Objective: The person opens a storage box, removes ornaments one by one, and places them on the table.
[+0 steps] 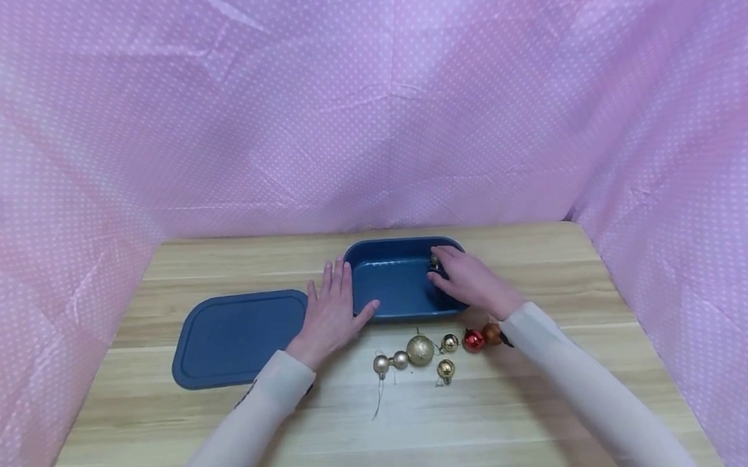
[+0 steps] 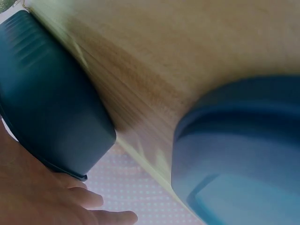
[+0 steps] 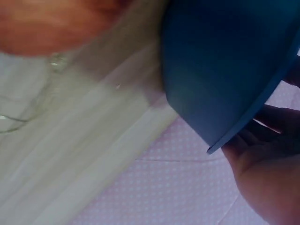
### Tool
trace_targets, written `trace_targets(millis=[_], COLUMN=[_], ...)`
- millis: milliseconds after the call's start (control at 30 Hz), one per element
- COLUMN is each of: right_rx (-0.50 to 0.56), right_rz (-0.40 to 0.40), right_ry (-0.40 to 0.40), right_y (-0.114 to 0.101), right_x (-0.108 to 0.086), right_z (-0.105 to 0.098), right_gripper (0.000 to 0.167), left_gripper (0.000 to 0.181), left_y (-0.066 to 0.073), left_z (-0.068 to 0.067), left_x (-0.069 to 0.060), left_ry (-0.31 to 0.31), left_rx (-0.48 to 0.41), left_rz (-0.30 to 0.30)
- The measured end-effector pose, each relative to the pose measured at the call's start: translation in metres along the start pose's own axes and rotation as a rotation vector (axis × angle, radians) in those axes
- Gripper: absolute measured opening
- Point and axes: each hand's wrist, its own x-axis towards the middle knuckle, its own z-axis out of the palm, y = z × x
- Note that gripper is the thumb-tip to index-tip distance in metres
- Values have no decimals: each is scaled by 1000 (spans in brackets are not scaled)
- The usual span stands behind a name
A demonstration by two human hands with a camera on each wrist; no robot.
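A blue rectangular box [image 1: 389, 288] stands at the back of the table. My left hand [image 1: 332, 312] rests against its left rim with the fingers straight and the thumb spread over the front corner. In the left wrist view, that hand [image 2: 51, 197] touches the rim edge of the box [image 2: 56, 98]. Over the right end of the box, my right hand [image 1: 466, 278] reaches inside and holds a small, dark-looking bauble [image 1: 434, 260] with a gold part, mostly hidden by the fingers. The right wrist view shows the right hand [image 3: 272, 173] beyond the box wall [image 3: 225, 70], its fingertips hidden.
In front of the box lie small gold baubles [image 1: 445, 370], a larger glittery gold bauble [image 1: 420, 350], a red bauble [image 1: 474, 340] and an orange-brown one [image 1: 492, 333], some with string loops. A blue lid [image 1: 241, 340] lies flat at left. Pink dotted cloth [image 1: 369, 122] surrounds the table.
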Motion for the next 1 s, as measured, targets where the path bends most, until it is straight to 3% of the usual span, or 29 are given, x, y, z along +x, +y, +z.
trace_targets(millis=[267, 567, 1000], right_rx=[-17, 141, 206], right_rz=[51, -64, -54], right_ry=[-91, -101, -112], right_y=[-4, -2, -2], right_x=[18, 29, 38], right_z=[8, 17, 19], right_gripper=[62, 58, 58], left_gripper=[99, 99, 98], left_y=[2, 1, 2], left_z=[0, -1, -2], left_x=[0, 1, 0], left_ry=[-15, -12, -28], left_rx=[-3, -3, 3], left_rz=[1, -5, -7])
